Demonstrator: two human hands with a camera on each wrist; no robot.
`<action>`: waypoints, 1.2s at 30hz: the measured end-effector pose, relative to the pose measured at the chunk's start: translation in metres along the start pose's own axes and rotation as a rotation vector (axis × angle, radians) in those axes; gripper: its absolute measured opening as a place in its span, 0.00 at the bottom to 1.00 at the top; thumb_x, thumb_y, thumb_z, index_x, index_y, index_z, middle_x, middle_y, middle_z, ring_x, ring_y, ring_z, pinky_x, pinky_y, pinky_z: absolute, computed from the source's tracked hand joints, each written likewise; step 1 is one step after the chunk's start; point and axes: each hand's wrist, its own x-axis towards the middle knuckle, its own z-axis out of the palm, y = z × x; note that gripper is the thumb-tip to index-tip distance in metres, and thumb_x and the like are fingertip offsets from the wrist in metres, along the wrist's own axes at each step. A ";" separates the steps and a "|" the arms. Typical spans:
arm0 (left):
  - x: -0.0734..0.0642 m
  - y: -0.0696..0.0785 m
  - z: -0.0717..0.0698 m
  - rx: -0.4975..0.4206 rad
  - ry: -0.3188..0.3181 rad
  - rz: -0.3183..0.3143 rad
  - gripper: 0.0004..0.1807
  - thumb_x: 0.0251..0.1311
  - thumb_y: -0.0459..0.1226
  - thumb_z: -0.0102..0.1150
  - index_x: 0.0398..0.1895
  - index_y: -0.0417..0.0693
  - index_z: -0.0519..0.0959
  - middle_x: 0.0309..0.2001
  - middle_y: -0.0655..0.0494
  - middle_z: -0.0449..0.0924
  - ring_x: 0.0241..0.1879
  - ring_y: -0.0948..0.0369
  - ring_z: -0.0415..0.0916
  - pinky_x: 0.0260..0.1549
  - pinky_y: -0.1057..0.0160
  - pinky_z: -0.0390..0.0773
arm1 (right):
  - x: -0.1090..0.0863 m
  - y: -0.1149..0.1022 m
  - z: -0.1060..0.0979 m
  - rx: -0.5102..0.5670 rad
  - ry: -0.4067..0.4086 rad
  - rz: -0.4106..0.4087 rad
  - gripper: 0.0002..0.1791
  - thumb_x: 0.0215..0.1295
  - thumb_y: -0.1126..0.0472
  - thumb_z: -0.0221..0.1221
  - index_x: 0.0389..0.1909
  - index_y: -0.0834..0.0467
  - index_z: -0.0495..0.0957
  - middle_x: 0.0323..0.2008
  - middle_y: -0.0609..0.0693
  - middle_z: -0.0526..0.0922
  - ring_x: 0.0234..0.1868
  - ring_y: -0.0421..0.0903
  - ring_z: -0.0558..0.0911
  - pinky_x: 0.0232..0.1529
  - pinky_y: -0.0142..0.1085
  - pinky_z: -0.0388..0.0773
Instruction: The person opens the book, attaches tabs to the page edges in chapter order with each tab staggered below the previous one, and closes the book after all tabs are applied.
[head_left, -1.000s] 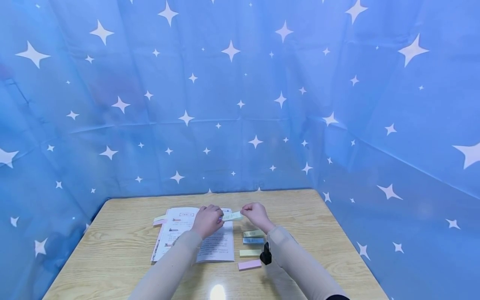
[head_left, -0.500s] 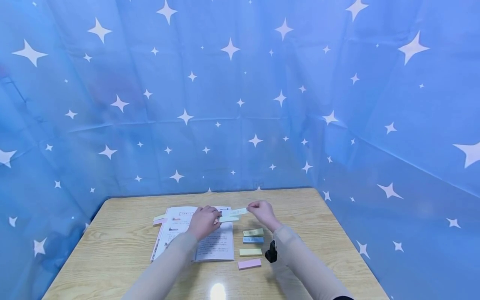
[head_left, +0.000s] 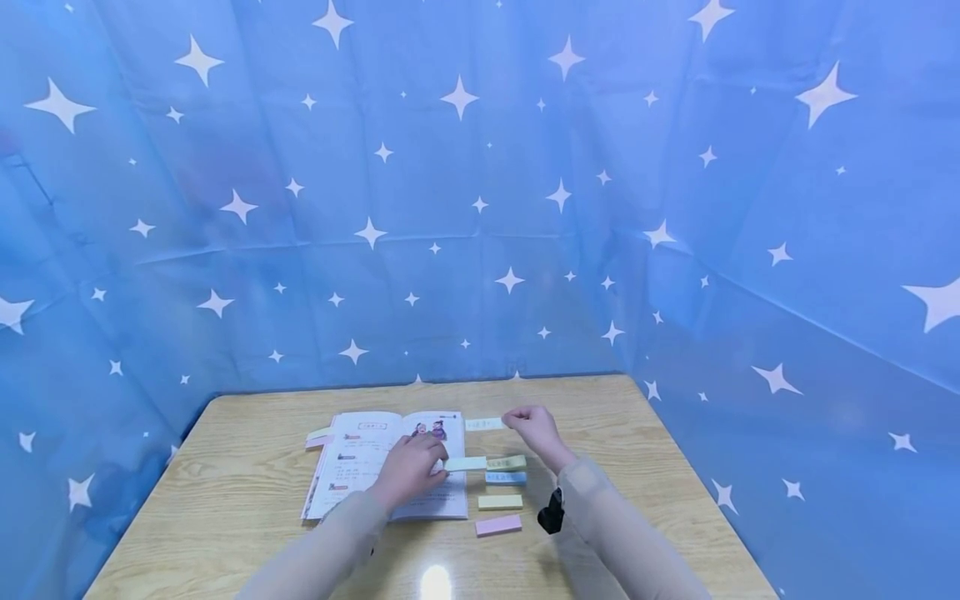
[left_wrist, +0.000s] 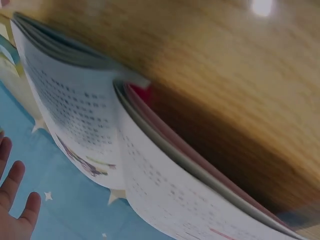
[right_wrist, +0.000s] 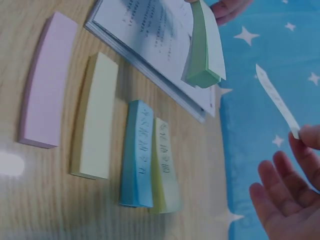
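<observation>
Wooden table [head_left: 225,483]; left hand [head_left: 409,472] grips green pad [head_left: 467,463]; right hand [head_left: 537,433] pinches illegibly handwritten strip [head_left: 484,424].

The green pad [right_wrist: 199,54] in your left hand [head_left: 409,468] is paler on top, stronger green along its side. Your right hand [head_left: 536,431] has a whitish strip [head_left: 483,424] with dark writing. On the right, far to near, you have a yellow-green pad [head_left: 507,463] and a blue pad [head_left: 506,478], both marked with dark handwriting, then a plain pale-yellow pad [head_left: 500,502] and a plain pink pad [head_left: 498,526]. Your book [head_left: 347,462] shows white pages, dark print, reddish headings on the left page and a coloured picture [head_left: 438,428] at far right. Your sleeves [head_left: 630,525] are pale grey. The table [head_left: 247,467] is yellowish-brown wood grain; the blue curtain [head_left: 480,167] carries white four-pointed stars.
</observation>
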 end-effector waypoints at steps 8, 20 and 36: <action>-0.008 0.029 -0.001 -0.014 -0.035 0.110 0.10 0.54 0.47 0.66 0.36 0.56 0.83 0.41 0.63 0.82 0.47 0.61 0.76 0.48 0.55 0.74 | -0.003 0.009 0.000 0.035 0.003 0.012 0.12 0.68 0.58 0.57 0.40 0.63 0.83 0.40 0.52 0.83 0.49 0.60 0.78 0.50 0.53 0.75; -0.020 0.068 0.004 0.009 -0.090 0.259 0.10 0.49 0.51 0.68 0.33 0.61 0.83 0.41 0.70 0.81 0.45 0.68 0.74 0.47 0.61 0.74 | -0.007 0.015 0.000 0.042 0.003 0.022 0.12 0.69 0.59 0.57 0.40 0.64 0.83 0.40 0.53 0.82 0.48 0.61 0.78 0.51 0.56 0.74; -0.028 0.083 0.016 -0.026 -0.146 0.352 0.09 0.45 0.49 0.68 0.32 0.63 0.84 0.40 0.72 0.79 0.43 0.70 0.72 0.38 0.70 0.68 | -0.003 0.026 0.015 0.018 -0.012 0.045 0.13 0.67 0.57 0.59 0.38 0.64 0.83 0.37 0.54 0.82 0.45 0.61 0.78 0.46 0.52 0.77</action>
